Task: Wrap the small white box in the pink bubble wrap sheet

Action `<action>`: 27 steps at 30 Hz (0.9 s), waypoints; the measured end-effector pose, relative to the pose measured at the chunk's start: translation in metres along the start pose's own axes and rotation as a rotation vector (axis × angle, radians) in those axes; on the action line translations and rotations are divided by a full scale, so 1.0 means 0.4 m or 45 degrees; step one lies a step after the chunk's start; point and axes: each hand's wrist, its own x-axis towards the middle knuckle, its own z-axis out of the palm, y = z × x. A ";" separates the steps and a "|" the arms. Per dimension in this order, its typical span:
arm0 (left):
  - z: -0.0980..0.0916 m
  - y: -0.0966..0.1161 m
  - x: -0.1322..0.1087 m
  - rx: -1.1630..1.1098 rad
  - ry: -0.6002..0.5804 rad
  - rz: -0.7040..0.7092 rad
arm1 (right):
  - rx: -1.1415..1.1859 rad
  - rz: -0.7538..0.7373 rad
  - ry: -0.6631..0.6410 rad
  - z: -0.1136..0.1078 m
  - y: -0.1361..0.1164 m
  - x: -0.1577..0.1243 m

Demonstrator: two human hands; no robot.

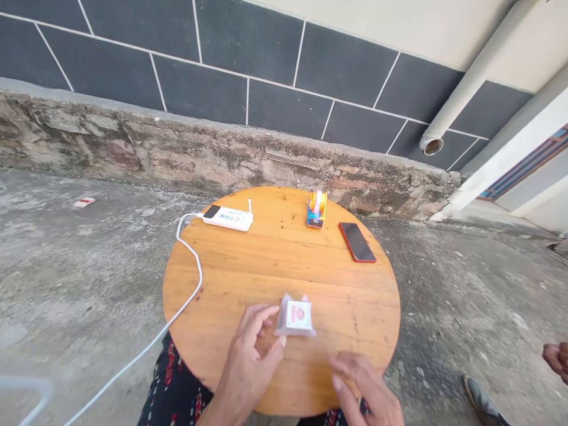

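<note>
On the round wooden table [248, 266] lies a small package [298, 315], a pale box with red print inside clear plastic wrapping. My left hand [251, 358] is at its left side, thumb and fingers apart, with the fingertips at the edge of the wrapping. Further right and nearer the table's front edge is my right hand [366, 387], slightly blurred, its thumb and fingers apart and nothing between them. It does not touch the package.
A white power strip [228, 218] with a white cable [199, 278] lies at the back left. A yellow and blue tape dispenser [316, 210] stands at the back, beside a red-edged phone [357, 242]. Another person's hand [557, 359] and shoe [481, 399] show at far right.
</note>
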 end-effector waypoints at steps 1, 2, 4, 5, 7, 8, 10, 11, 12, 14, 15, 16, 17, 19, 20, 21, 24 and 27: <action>0.003 0.002 0.009 0.005 -0.032 0.025 | -0.039 -0.032 -0.070 0.006 0.009 0.029; 0.007 0.003 0.017 0.007 -0.067 0.046 | -0.097 -0.075 -0.143 0.013 0.017 0.058; 0.017 -0.002 0.030 0.005 -0.128 0.065 | -0.186 -0.171 -0.304 0.031 0.028 0.109; 0.023 -0.006 0.035 0.006 -0.153 0.067 | -0.210 -0.202 -0.375 0.040 0.030 0.129; 0.032 -0.015 0.040 0.020 -0.199 0.072 | -0.212 -0.237 -0.491 0.058 0.032 0.157; 0.035 -0.018 0.042 0.029 -0.216 0.081 | -0.201 -0.243 -0.531 0.065 0.031 0.165; 0.038 -0.020 0.044 0.031 -0.243 0.115 | -0.171 -0.252 -0.591 0.075 0.032 0.175; 0.038 -0.019 0.046 0.025 -0.251 0.133 | -0.149 -0.255 -0.610 0.077 0.032 0.177; 0.038 -0.018 0.047 0.016 -0.253 0.144 | -0.124 -0.259 -0.625 0.079 0.033 0.178; 0.037 -0.014 0.049 0.003 -0.255 0.146 | -0.078 -0.271 -0.646 0.080 0.036 0.181; 0.037 -0.013 0.050 0.000 -0.255 0.144 | -0.063 -0.281 -0.649 0.080 0.038 0.182; 0.038 -0.013 0.050 0.001 -0.256 0.140 | -0.057 -0.290 -0.651 0.080 0.039 0.184; 0.038 -0.014 0.050 0.003 -0.257 0.138 | -0.060 -0.300 -0.653 0.080 0.040 0.187; 0.038 -0.016 0.049 0.007 -0.260 0.145 | -0.079 -0.321 -0.665 0.079 0.041 0.192; 0.039 -0.017 0.048 0.008 -0.259 0.154 | -0.086 -0.333 -0.674 0.078 0.040 0.195; 0.039 -0.018 0.048 0.009 -0.259 0.163 | -0.092 -0.343 -0.684 0.077 0.038 0.199; 0.039 -0.019 0.048 0.011 -0.248 0.195 | -0.102 -0.363 -0.702 0.072 0.030 0.208; 0.041 -0.016 0.051 0.009 -0.236 0.204 | -0.138 -0.377 -0.724 0.068 0.019 0.213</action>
